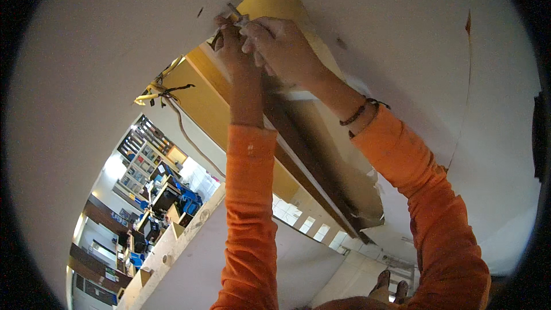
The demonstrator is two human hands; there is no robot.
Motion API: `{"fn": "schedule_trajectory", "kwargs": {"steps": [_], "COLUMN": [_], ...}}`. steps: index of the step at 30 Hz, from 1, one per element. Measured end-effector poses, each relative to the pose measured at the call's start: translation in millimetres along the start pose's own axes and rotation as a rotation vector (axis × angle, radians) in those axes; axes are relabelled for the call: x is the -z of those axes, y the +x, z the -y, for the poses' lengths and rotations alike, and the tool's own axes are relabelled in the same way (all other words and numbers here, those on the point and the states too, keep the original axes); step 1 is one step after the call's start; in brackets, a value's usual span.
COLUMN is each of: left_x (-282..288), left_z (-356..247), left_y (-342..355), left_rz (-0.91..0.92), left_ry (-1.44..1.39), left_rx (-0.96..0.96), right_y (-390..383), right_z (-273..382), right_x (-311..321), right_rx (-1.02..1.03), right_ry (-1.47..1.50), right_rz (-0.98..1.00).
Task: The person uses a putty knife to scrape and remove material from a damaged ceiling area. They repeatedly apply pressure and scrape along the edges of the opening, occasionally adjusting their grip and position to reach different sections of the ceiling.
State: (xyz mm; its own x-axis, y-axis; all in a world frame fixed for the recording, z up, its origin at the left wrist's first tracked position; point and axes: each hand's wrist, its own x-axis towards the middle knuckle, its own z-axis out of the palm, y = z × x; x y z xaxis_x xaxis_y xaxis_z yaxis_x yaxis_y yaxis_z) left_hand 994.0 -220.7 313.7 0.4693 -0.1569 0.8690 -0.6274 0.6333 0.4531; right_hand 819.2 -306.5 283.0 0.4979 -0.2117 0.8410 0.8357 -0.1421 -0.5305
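Both arms, in orange sleeves, reach up to the edge of a white ceiling panel beside a gap. My right hand (290,49) is closed, pinching a small grey rod-like piece (240,19) that widens toward the fingers; its exact kind is unclear. Close against it, my left hand (233,51) is closed too, its fingers curled near the panel edge around something dark and mostly hidden. Behind the hands lies a yellowish board (272,0) inside the gap.
Yellow cables with black ties (158,89) hang left of the hands, with a grey cable (186,135) running down. A dark beam (310,166) crosses the gap. Below left is a room with shelves (143,163) and blue chairs (188,201). Feet (384,280) show at the bottom.
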Motion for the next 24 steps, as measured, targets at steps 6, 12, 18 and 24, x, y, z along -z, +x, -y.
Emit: {"fn": "schedule_trajectory", "kwargs": {"steps": [6, 12, 18, 24], "left_x": [-61.4, -78.0, -59.2, -82.2], "left_z": [-73.2, -73.9, -71.8, -72.7], "left_y": [-73.1, -143.2, -134.5, -134.9], "left_rz": [0.073, 0.072, 0.086, -0.016], "left_ry": [0.143, 0.43, 0.691, 0.588], "left_rx": [0.337, 0.251, 0.051, 0.085], "right_y": [3.1, 6.4, 13.8, 74.9], "right_z": [-28.9, -18.4, -23.2, -83.6], "right_x": [7.3, -0.7, -8.1, 0.1], "right_rx": [0.257, 0.027, 0.103, 0.312], "right_ry": [-0.138, 0.034, 0.137, 0.106], "right_rz": [-0.264, -0.276, -0.24, -0.413]}}
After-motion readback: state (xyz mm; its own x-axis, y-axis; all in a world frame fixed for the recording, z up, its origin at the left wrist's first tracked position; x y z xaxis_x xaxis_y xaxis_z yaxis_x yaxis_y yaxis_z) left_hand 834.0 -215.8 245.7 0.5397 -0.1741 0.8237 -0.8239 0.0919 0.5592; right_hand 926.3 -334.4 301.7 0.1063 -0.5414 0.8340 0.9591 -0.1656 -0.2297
